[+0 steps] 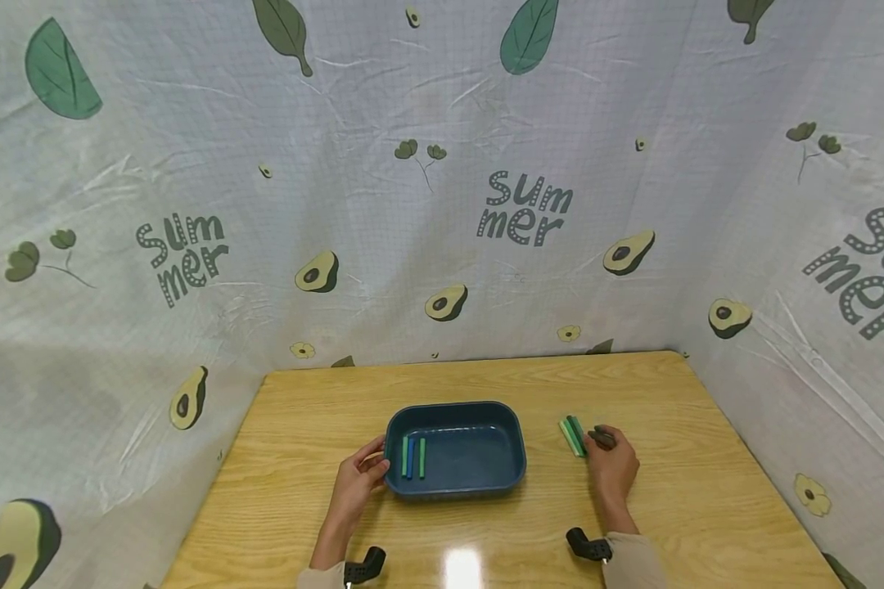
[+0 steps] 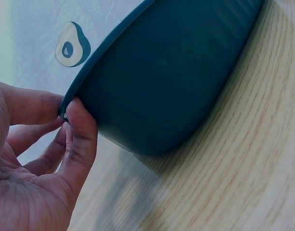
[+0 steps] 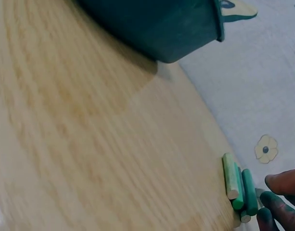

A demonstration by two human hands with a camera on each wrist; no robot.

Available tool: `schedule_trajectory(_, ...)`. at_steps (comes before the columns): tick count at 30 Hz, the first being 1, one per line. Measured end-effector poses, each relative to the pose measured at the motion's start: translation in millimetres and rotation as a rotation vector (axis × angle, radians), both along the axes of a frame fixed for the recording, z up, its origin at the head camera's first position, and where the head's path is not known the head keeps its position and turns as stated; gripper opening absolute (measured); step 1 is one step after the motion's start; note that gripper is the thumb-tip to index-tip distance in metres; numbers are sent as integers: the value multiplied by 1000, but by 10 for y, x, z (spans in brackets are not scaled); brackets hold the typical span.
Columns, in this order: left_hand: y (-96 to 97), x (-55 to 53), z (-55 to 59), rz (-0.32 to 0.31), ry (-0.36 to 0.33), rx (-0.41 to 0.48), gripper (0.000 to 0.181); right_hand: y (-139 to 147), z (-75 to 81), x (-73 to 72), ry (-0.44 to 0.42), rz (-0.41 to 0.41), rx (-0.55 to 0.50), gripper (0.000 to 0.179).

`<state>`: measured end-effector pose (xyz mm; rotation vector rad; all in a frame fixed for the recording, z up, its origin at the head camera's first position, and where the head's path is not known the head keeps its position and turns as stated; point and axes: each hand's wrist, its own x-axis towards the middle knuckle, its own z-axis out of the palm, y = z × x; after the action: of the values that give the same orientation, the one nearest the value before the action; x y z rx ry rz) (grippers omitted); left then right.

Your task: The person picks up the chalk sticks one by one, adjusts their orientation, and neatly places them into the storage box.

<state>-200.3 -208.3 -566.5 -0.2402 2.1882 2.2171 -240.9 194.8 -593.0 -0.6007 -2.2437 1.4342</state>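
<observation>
A dark blue rectangular tray [image 1: 460, 493] stands on the table, and my left hand [image 1: 358, 477] pinches its left rim between thumb and fingers, as the left wrist view [image 2: 70, 113] shows up close. Inside, at the tray's left end, lie a blue chalk stick [image 1: 410, 458] and two green ones [image 1: 422, 458]. To the right of the tray, a small bunch of green chalk sticks [image 1: 572, 436] lies side by side on the table. My right hand [image 1: 613, 466] is right beside this bunch, its dark-smudged fingertips [image 3: 277, 204] close to a dark green stick [image 3: 250, 192], thumb apart from them.
The wooden table [image 1: 324, 409] reaches back to a pale printed cloth [image 1: 368, 204] that hangs behind and at both sides. A black wrist camera [image 1: 588, 546] sits on the right wrist and another [image 1: 366, 564] on the left.
</observation>
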Motion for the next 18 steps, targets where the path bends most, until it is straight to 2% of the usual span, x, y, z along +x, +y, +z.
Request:
schedule_trajectory(7, 7, 19, -10, -5, 2, -4, 49, -27, -35, -44, -38, -42, -19, 33)
schedule_trajectory(18, 11, 42, -54, -8, 27, -13, 49, -77, -92, -54, -48, -68, 52, 34)
